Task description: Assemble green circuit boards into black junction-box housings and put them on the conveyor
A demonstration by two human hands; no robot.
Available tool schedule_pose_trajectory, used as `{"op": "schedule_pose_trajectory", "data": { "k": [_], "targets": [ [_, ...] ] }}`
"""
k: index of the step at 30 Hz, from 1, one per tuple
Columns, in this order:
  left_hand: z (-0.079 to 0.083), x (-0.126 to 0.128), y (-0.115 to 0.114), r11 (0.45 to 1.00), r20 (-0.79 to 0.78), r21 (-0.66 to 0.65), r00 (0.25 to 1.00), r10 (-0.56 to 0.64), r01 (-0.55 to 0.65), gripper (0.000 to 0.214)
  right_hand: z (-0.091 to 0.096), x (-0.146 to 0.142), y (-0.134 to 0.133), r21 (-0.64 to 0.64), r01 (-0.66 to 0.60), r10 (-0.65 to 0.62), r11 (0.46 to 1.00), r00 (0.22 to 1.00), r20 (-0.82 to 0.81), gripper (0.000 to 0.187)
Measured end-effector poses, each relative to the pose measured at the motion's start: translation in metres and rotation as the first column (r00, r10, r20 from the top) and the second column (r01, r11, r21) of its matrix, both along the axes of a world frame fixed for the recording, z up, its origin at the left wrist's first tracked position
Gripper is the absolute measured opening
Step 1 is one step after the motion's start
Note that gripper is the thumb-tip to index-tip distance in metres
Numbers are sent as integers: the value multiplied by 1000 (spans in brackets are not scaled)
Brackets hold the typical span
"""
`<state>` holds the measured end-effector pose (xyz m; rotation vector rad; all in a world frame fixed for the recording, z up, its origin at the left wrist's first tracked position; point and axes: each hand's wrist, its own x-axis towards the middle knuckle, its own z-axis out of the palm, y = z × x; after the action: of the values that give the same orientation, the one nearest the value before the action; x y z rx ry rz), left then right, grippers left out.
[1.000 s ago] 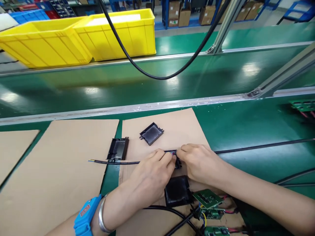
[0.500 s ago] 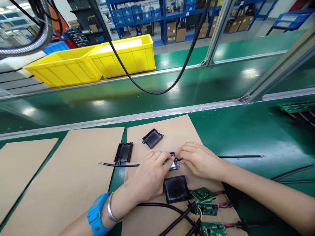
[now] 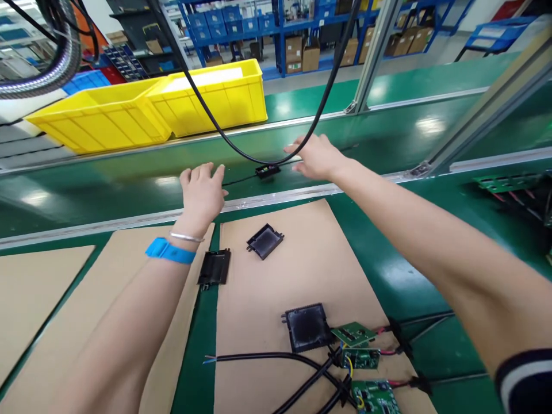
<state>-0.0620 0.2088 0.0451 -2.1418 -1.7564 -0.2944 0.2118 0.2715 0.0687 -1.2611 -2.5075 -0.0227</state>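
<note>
Conveyor belt (image 3: 388, 138) now carries the black part (image 3: 267, 170), left hand (image 3: 200, 187) and right hand (image 3: 317, 156) having released it, grips open.

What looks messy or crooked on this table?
The black cables and green circuit boards lie tangled at the near edge of the right cardboard sheet. One black cover sits askew, and a second cover bridges the gap to the left cardboard sheet.

Small black module (image 3: 267, 171), lying flat on green belt (image 3: 388, 141), thin cable attached
</note>
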Motion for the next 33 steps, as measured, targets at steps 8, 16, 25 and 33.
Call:
{"op": "schedule_pose_trajectory", "data": {
  "k": [8,16,25,33],
  "targets": [
    [-16,61,-179,686,617,-365,715,-328,629,34,-12,83,-210,-785,-274,336,555,938,-90,14],
    [-7,118,-190,737,751,-383,652,-102,556,22,-9,59,-226,-504,-151,62,850,980,-188,13],
    [9,90,-198,667,636,-638,752,174,385,21,-9,-4,-248,-95,-252,265,963,950,167,20],
    [-15,66,-233,733,380,-616,924,-45,289,56,-34,1,-216,-433,-496,562,753,827,29,6]
  ]
}}
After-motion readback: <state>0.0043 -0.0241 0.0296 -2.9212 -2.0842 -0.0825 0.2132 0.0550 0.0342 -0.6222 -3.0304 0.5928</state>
